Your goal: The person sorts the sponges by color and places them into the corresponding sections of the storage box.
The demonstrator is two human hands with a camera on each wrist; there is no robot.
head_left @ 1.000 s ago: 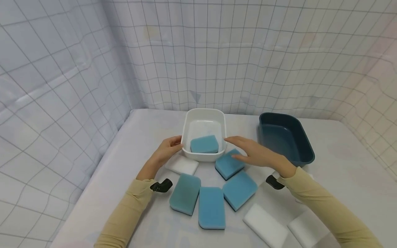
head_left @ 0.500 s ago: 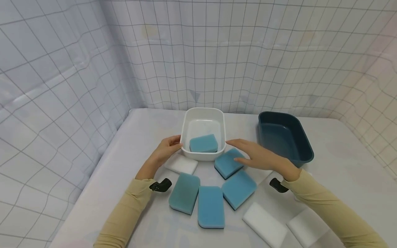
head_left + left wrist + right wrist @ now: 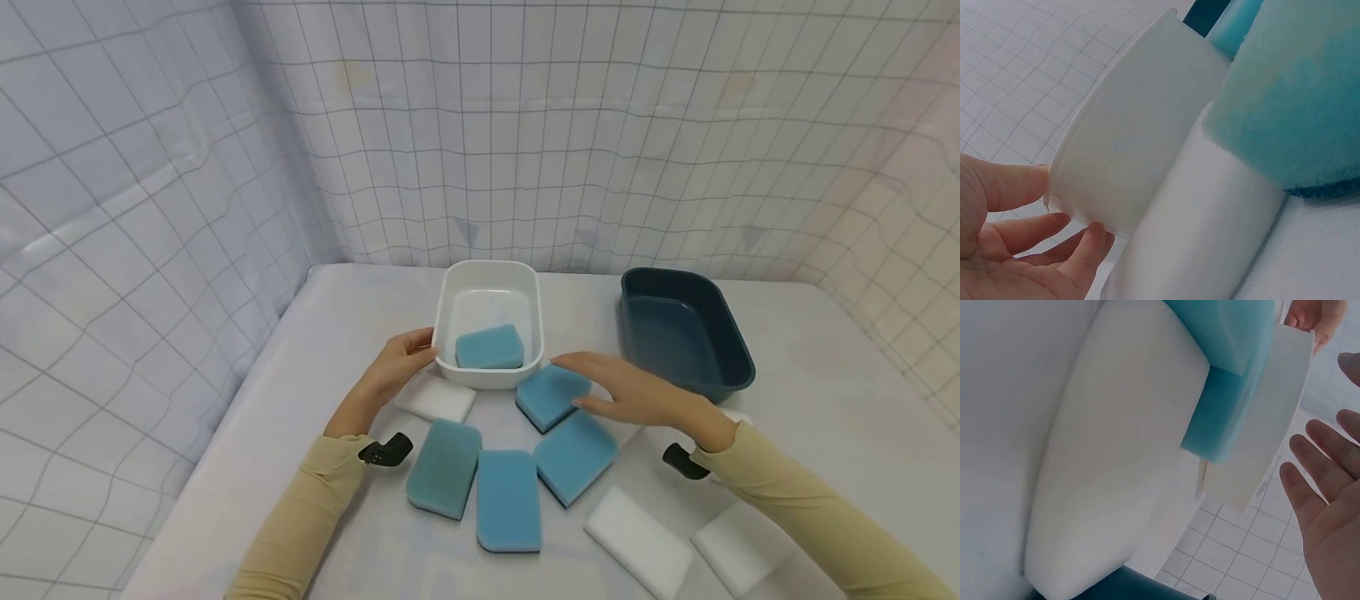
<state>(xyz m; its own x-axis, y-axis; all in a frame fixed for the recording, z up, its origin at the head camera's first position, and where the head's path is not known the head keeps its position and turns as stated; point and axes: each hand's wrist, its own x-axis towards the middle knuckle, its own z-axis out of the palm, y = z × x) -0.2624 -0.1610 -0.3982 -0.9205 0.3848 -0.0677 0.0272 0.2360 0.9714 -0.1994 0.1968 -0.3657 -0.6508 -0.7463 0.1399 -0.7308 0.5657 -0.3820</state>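
Observation:
My left hand (image 3: 393,371) holds the left side of a white plastic tub (image 3: 491,304); in the left wrist view, the thumb (image 3: 1019,185) lies at the rim and the fingers bend against the outer wall. One blue sponge (image 3: 491,348) leans inside the tub. My right hand (image 3: 630,392) hovers with relaxed, spread fingers, off the tub's right side, holding nothing. Below its fingertips lies another blue sponge (image 3: 546,398), close to the tub's front right corner. A white sponge (image 3: 435,398) lies at the front left corner.
A dark blue tub (image 3: 675,333) stands at the back right. More blue sponges (image 3: 508,502) and a greener one (image 3: 445,468) lie in front. White sponges (image 3: 639,540) are at the front right. Gridded curtain (image 3: 480,150) encloses the table's back and sides.
My right hand has drawn away from the white tub's rim, moving right and slightly toward me. The left hand keeps its place on the tub.

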